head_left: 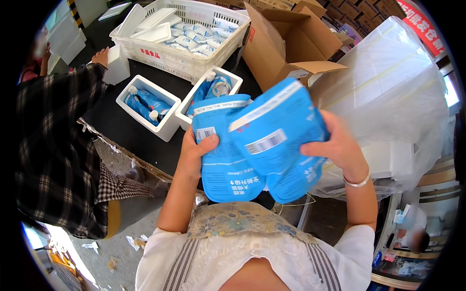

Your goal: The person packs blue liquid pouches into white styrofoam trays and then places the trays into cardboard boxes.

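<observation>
My left hand [196, 151] grips a blue printed pouch [225, 163] by its edge, thumb across the front near a barcode. Fanned over it is a second blue pouch [273, 123], held at its far side by my right hand [338, 143]. Part of another blue pouch [298, 183] shows below that one. Just beyond my hands stands a white foam box [235, 82] with blue pouches in it, partly hidden by those I hold. Beside it, to the left, a second foam box [167, 129] contains blue spouted pouches [149, 103] with white caps.
A white plastic crate [174, 67] holds several white-and-blue packs [196, 36] and foam lids [154, 32]. Right of it stands an open cardboard carton [262, 54]. Plastic-wrapped foam boxes [378, 91] rise at my right. A co-worker's hand [101, 57] rests on another foam box [117, 65].
</observation>
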The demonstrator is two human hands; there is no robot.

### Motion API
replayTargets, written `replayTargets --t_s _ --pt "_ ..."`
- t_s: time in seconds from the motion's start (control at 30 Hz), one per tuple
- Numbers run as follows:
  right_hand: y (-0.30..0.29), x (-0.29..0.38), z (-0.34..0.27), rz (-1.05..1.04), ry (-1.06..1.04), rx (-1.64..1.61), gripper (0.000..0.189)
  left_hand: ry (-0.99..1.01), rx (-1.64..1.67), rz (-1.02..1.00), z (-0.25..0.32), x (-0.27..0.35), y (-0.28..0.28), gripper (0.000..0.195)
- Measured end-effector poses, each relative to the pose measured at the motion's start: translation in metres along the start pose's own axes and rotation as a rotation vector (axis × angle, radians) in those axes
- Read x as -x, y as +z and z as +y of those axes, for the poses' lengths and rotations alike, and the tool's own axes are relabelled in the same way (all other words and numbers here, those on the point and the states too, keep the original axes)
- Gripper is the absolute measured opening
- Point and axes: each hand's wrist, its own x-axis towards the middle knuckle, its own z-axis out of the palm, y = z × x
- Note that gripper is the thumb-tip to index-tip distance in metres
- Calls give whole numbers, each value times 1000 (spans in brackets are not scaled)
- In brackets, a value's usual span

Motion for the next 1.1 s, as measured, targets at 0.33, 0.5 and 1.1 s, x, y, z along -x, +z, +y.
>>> replayTargets --t_s 0.33,0.5,1.1 --pt "-15 53 -15 230 -166 691 22 -149 688 -221 -4 -24 9 73" --pt "34 24 -51 -363 -905 861 28 -405 577 -407 -22 7 39 77" --pt "98 85 16 -57 27 -631 92 103 -704 -321 11 15 54 92"
